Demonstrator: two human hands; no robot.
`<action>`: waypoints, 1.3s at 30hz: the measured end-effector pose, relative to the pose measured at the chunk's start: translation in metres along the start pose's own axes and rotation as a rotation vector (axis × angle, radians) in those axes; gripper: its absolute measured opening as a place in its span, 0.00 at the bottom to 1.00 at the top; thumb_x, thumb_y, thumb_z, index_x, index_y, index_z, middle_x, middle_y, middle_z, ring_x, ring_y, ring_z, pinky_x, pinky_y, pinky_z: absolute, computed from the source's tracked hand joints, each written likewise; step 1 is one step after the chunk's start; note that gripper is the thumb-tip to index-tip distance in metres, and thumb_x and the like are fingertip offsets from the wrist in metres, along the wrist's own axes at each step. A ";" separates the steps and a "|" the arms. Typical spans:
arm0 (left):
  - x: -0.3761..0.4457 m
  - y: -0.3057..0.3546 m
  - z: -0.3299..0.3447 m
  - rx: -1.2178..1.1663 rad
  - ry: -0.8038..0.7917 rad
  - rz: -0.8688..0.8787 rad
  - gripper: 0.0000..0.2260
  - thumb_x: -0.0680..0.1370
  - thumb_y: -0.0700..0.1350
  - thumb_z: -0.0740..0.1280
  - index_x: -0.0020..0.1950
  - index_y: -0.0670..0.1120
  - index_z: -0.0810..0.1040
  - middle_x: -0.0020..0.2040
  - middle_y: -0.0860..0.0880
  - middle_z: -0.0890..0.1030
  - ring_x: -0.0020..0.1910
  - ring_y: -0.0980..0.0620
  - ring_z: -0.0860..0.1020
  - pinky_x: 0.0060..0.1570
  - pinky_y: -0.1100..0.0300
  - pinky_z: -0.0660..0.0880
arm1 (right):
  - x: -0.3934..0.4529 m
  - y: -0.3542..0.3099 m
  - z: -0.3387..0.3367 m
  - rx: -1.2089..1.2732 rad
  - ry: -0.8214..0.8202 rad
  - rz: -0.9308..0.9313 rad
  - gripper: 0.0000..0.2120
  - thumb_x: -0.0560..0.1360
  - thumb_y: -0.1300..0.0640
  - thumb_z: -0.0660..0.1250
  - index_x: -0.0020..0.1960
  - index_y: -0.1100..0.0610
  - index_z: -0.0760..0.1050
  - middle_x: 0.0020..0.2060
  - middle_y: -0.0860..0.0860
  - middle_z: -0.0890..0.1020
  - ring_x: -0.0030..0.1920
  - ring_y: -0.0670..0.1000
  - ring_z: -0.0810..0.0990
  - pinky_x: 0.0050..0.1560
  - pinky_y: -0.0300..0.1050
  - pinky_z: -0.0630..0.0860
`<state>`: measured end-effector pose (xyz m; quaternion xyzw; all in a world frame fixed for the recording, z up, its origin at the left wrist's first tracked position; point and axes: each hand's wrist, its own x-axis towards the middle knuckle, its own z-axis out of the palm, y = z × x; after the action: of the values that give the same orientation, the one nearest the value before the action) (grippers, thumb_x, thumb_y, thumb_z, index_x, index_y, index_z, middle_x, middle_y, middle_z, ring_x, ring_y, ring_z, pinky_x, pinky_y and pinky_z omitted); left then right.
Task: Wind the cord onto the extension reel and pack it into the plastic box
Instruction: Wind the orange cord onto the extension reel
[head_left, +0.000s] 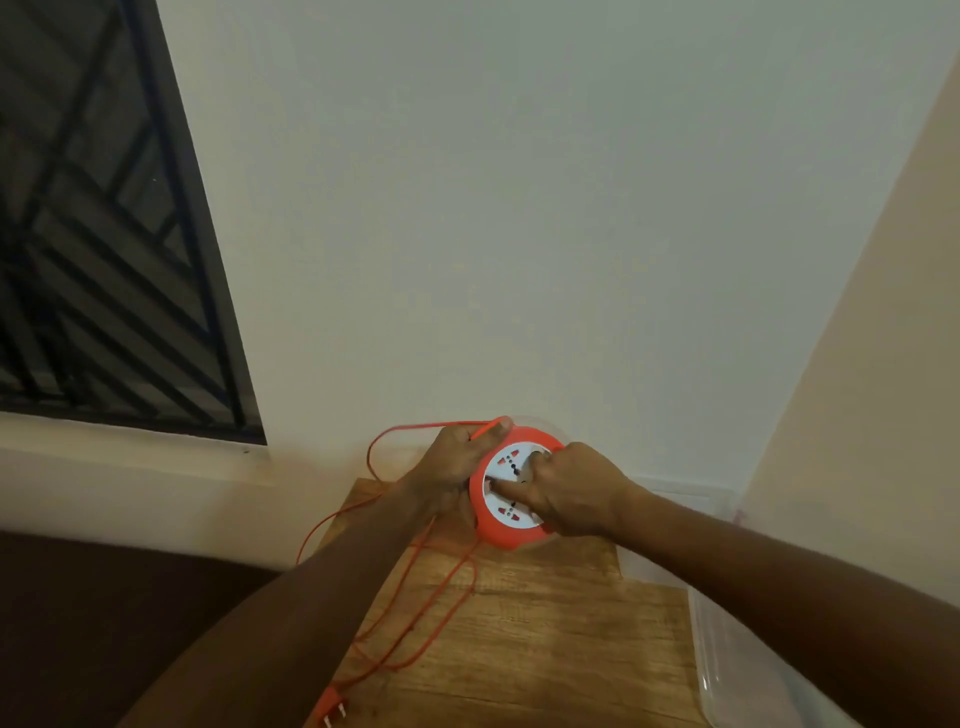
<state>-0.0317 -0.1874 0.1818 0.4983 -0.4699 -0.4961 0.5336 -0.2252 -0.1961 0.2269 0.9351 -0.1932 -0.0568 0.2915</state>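
both hands (519, 480) hold the extension reel (511, 538), cord (415, 587) loose.

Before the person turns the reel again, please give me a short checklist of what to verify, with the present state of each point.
1. Reel held firmly: ok, the left hand grips its rim.
2. Winding hand in place: ok, the right hand has fingers on the white face.
3. Cord free to feed: cannot tell, loose loops lie on the wooden table and cross each other.
4. Cord guided onto the reel: ok, it passes under the left thumb.
5. Plug free: ok, it lies loose at the table's near edge.
6. Plastic box ready: cannot tell, only part shows.
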 end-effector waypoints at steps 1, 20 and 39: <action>-0.001 -0.001 0.003 -0.048 0.035 0.005 0.24 0.75 0.62 0.73 0.56 0.42 0.86 0.51 0.39 0.89 0.46 0.38 0.88 0.47 0.46 0.84 | -0.001 -0.006 0.005 0.125 0.065 0.190 0.31 0.77 0.41 0.63 0.77 0.46 0.57 0.56 0.58 0.82 0.49 0.60 0.83 0.44 0.54 0.81; -0.004 -0.010 0.015 -0.002 0.083 0.047 0.23 0.81 0.58 0.69 0.56 0.36 0.85 0.52 0.33 0.87 0.52 0.30 0.85 0.58 0.35 0.82 | -0.018 -0.069 0.011 0.867 0.100 0.852 0.34 0.75 0.50 0.67 0.77 0.52 0.57 0.57 0.48 0.83 0.51 0.51 0.83 0.48 0.47 0.80; -0.006 0.005 0.012 0.055 -0.056 -0.029 0.28 0.75 0.63 0.73 0.54 0.36 0.85 0.54 0.31 0.85 0.49 0.34 0.85 0.61 0.32 0.79 | -0.008 -0.001 -0.022 -0.273 -0.133 -0.300 0.22 0.77 0.50 0.70 0.69 0.44 0.71 0.67 0.60 0.71 0.55 0.60 0.78 0.47 0.52 0.80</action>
<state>-0.0438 -0.1824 0.1878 0.5055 -0.4911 -0.5043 0.4990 -0.2279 -0.1807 0.2444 0.8994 -0.0610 -0.1867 0.3905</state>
